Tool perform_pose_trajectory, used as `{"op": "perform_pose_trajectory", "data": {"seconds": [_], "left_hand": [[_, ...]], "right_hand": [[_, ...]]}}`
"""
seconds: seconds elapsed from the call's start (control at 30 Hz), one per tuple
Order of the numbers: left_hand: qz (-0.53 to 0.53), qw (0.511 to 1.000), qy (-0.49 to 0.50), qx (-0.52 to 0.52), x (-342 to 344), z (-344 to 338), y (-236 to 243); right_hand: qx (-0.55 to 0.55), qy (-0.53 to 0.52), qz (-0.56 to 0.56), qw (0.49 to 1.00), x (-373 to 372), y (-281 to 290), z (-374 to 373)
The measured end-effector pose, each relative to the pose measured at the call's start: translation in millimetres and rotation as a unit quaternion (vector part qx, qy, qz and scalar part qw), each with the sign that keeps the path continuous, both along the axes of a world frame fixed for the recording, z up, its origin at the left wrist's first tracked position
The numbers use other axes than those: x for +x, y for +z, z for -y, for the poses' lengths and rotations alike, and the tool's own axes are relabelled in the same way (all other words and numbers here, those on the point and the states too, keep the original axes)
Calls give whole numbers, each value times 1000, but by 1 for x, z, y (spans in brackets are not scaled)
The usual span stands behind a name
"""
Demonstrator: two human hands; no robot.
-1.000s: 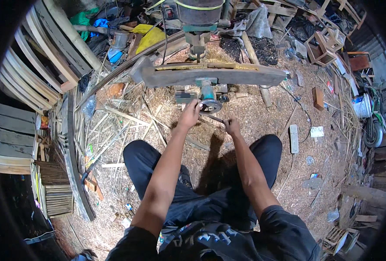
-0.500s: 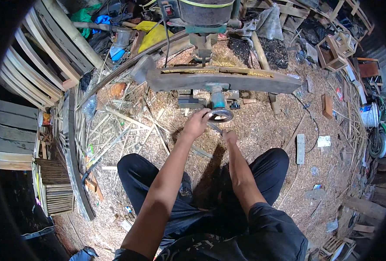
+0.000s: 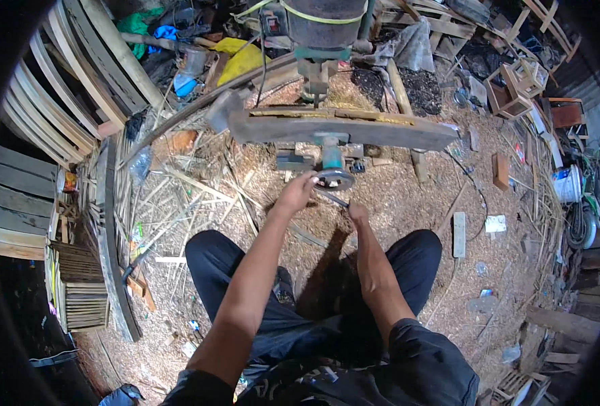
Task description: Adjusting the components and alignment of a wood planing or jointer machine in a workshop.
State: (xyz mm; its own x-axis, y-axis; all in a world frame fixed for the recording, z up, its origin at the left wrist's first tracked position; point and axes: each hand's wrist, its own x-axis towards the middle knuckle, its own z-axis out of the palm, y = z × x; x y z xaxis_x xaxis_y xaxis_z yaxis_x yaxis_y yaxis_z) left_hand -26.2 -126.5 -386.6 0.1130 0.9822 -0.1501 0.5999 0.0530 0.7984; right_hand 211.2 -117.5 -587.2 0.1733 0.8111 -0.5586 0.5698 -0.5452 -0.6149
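My left hand (image 3: 295, 195) is closed on the left rim of a dark metal handwheel (image 3: 334, 180). Just right of it and lower, my right hand (image 3: 358, 214) is wrapped round the near end of a thin metal lever (image 3: 332, 197), which slants up under the wheel. Beyond the wheel, a long curved wooden beam (image 3: 354, 129) lies crosswise on the machine, with a long slot containing wood dust along its top. Over the slot stands the tool bit (image 3: 317, 100) of a drilling or mortising machine, below its dark motor housing (image 3: 324, 24).
Wood shavings and chips cover the floor (image 3: 408, 196). Curved wooden pieces (image 3: 63, 88) lean at the left, beside a long plank (image 3: 108, 237). A white bucket (image 3: 566, 184), a wooden block (image 3: 500, 170) and a small wooden frame (image 3: 506, 91) are at the right.
The handwheel and my left hand appear slightly further left. The beam's right end has shifted left too, and the view has moved a little. Both hands keep their grip.
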Motion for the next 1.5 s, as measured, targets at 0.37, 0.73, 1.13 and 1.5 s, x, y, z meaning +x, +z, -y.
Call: {"op": "perform_pose_trajectory", "data": {"seconds": [0.37,0.73,1.13,1.5], "left_hand": [[183,980,73,18,-2,15,-25],[66,986,-11,154,6,7,13],[45,991,59,107,17,13,-3],[74,993,77,52,18,10,-21]], "right_hand": [[155,78,80,982,-15,144,23],[287,-20,91,953,-25,104,30],[209,-21,84,974,-23,104,25],[242,-19,84,966,-19,93,23]]}}
